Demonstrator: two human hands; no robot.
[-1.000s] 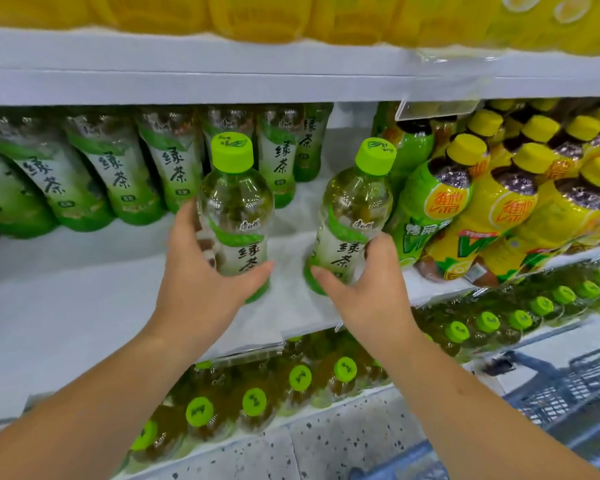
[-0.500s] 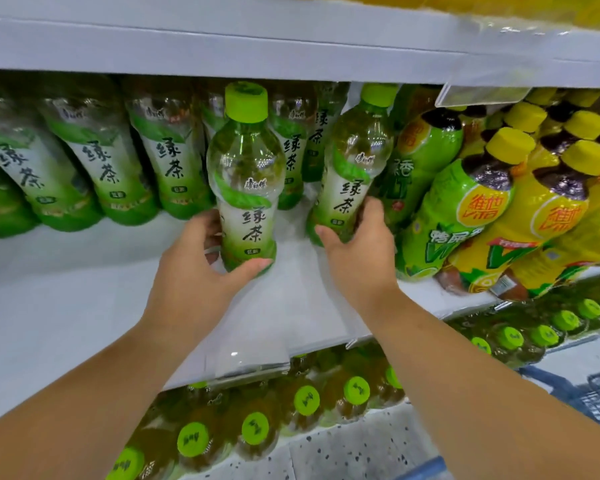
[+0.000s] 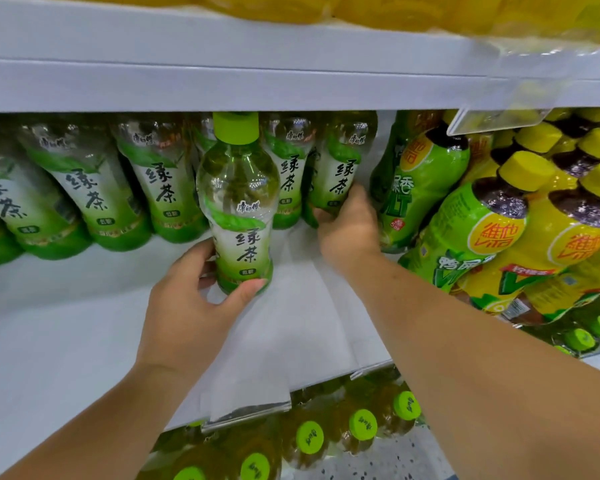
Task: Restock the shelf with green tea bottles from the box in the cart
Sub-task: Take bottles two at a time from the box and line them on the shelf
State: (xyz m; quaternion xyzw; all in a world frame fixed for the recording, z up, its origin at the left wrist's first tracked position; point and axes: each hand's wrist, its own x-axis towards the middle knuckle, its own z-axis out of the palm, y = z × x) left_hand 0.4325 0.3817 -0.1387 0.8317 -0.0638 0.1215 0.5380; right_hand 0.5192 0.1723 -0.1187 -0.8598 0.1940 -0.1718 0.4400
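Gripping two green tea bottles on the white shelf (image 3: 66,341): front bottle (image 3: 238,216) upright, base clasped by left hand (image 3: 187,306); rear bottle (image 3: 340,168) clasped low by right hand (image 3: 349,233), roughly five shelved bottles (image 3: 163,192) left of it, several yellow-capped bottles (image 3: 499,220) to its right.

Open shelf floor at front and left; bottles closing in behind and on the right.

The white shelf (image 3: 59,327) is offering reaching room across its front and left. A row of green tea bottles (image 3: 94,199) is walling off the back, and leaning yellow-capped bottles (image 3: 492,244) are crowding the right. The upper shelf (image 3: 222,84) is limiting headroom just above the caps. The left hand (image 3: 187,306) is gripping the held bottle (image 3: 238,216) mid-shelf. The right hand (image 3: 347,233) is gripping a second bottle (image 3: 336,168) and is filling the gap beside the yellow-capped bottles.
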